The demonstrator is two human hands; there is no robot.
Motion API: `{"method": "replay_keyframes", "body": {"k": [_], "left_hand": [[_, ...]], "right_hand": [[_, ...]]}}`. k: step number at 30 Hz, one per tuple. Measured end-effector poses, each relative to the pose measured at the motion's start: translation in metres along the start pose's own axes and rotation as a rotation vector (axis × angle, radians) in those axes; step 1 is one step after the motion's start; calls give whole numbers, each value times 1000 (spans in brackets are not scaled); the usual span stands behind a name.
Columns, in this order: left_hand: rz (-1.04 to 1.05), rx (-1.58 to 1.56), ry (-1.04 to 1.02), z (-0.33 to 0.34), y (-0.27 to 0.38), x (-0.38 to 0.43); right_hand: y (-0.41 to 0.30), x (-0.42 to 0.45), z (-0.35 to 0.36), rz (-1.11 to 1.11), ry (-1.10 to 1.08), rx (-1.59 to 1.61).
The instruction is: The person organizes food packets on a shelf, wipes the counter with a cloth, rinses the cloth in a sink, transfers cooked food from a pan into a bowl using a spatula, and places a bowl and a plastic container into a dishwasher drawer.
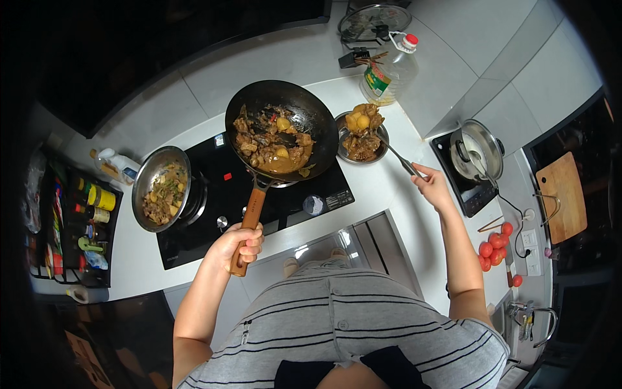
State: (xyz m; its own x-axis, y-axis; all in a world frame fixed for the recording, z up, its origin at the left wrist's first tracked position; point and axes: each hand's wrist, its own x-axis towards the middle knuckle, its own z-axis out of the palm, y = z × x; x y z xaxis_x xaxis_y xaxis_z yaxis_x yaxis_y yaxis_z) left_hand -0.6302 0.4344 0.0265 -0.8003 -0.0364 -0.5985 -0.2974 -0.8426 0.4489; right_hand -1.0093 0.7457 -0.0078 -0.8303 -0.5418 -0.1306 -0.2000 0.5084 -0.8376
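My left hand (242, 245) grips the wooden handle (255, 209) of a black wok (318, 112) held over the black cooktop. Browned meat chunks and yellow round pieces in brown sauce (272, 150) lie in the wok. To its right, my right hand (431, 185) holds a metal spatula or ladle by its handle (401, 158). The tool's head is hidden under a heap of meat and yellow pieces (362, 119), which it holds above a round metal bowl (344, 154). More meat (360, 147) lies in that bowl.
A metal bowl of cooked food (139, 194) stands at the cooktop's (209, 243) left. A large oil bottle (396, 73) is behind the right bowl. A pot (493, 146) sits on a portable cooker (469, 197) at right, near tomatoes (496, 240). A condiment rack (68, 228) stands far left.
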Motion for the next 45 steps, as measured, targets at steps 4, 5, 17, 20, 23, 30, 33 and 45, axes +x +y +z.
{"method": "replay_keyframes", "body": {"k": [4, 5, 17, 20, 23, 30, 33, 45], "left_hand": [[-9, -4, -3, 0, 0, 1], [-6, 0, 9, 1, 0, 0], [1, 19, -1, 0, 0, 0], [-3, 15, -7, 0, 0, 0], [-12, 16, -12, 0, 0, 0], [14, 35, -21, 2, 0, -1], [9, 23, -19, 1, 0, -1], [7, 32, -3, 0, 0, 0]], "right_hand": [[13, -6, 22, -74, 115, -359], [9, -10, 28, -103, 145, -494], [11, -34, 40, -243, 287, -738], [13, -41, 40, -254, 313, -792], [16, -47, 42, -281, 337, -822], [22, -49, 46, -368, 421, -710], [25, -48, 47, -441, 471, -634], [-90, 19, -16, -271, -186, -202]]}}
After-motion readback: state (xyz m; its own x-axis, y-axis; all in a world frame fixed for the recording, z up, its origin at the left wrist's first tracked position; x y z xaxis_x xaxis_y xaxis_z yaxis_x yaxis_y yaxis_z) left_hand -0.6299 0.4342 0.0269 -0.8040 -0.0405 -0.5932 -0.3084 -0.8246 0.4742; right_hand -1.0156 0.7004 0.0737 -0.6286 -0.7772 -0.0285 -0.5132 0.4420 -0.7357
